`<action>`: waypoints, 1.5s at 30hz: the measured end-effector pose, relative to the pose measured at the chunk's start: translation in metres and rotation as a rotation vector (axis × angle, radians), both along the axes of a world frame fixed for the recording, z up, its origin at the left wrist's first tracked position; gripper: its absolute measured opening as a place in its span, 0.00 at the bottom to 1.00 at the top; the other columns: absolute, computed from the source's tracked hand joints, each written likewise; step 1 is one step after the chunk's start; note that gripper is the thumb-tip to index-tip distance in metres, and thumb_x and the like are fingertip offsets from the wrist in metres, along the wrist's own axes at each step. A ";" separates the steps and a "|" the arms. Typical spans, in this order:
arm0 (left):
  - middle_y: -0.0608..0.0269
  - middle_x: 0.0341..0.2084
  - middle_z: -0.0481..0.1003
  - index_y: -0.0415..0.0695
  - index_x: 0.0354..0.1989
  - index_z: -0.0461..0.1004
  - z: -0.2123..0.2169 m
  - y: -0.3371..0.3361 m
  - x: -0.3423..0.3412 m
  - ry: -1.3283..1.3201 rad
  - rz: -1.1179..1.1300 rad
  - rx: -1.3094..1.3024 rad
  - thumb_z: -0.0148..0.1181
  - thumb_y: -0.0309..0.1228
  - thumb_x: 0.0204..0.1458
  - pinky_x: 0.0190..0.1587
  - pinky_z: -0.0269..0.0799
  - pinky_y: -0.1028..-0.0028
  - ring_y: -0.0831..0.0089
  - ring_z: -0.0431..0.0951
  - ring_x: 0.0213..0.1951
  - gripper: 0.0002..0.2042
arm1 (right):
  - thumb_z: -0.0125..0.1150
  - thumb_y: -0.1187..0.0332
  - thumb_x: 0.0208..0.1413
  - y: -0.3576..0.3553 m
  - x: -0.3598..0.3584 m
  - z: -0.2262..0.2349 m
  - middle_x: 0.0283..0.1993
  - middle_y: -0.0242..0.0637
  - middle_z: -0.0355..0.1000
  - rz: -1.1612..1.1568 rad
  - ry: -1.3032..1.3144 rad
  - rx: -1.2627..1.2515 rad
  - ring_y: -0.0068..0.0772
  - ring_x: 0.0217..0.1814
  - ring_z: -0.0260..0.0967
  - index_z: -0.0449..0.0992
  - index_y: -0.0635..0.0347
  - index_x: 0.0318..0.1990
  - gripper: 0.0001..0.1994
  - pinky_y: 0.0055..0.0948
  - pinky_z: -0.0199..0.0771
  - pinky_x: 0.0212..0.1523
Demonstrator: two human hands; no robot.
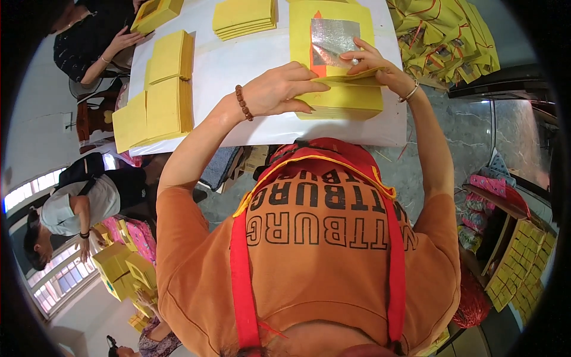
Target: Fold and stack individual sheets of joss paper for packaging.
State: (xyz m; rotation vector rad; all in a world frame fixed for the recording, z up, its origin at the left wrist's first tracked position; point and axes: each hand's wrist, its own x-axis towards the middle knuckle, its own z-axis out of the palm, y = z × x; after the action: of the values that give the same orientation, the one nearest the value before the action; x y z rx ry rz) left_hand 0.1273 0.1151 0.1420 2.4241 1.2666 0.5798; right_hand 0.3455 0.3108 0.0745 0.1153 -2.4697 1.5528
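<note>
On the white table in front of me a yellow paper sheet [301, 35] with a silver foil square [336, 41] and orange print has its near edge bent up. My right hand [380, 64] grips the right end of that raised edge, thumb below and fingers spread over the foil. At the edge's left end, my left hand [282, 89] touches the paper with stretched fingers, its thumb apart. Below both hands lies a stack of yellow paper [348, 104], its layered near side showing.
Stacked yellow paper bundles [169, 98] line the table's left side; another bundle [244, 18] lies farther back. Yellow pieces with red cords [443, 38] heap at far right. A person's hand [124, 41] rests near a yellow box [156, 15]. Other people work at left.
</note>
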 end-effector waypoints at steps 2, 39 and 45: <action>0.58 0.38 0.70 0.45 0.47 0.69 0.001 0.001 -0.001 -0.018 0.000 -0.044 0.64 0.30 0.39 0.41 0.67 0.68 0.62 0.68 0.38 0.23 | 0.40 0.40 0.53 0.000 0.000 0.000 0.61 0.32 0.58 -0.005 0.002 -0.001 0.42 0.71 0.25 0.74 0.56 0.42 0.29 0.46 0.29 0.66; 0.73 0.44 0.70 0.54 0.47 0.70 -0.033 0.022 -0.023 0.333 0.243 0.440 0.55 0.30 0.40 0.42 0.60 0.70 0.72 0.67 0.43 0.20 | 0.50 0.69 0.50 -0.027 -0.004 0.032 0.60 0.27 0.60 -0.325 -0.109 0.546 0.39 0.66 0.47 0.73 0.44 0.47 0.16 0.50 0.37 0.64; 0.73 0.42 0.71 0.52 0.44 0.72 0.001 -0.017 -0.050 0.337 0.325 0.701 0.50 0.29 0.41 0.42 0.61 0.71 0.73 0.69 0.42 0.18 | 0.46 0.70 0.50 -0.052 -0.039 0.090 0.56 0.22 0.63 -0.334 -0.037 1.097 0.32 0.64 0.53 0.70 0.39 0.49 0.18 0.55 0.42 0.61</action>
State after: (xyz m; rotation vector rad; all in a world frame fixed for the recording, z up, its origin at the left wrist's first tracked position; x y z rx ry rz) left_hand 0.0773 0.0978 0.1429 2.9888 1.8687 0.8415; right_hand 0.3061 0.2586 0.1641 -0.1494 -2.8535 -0.0266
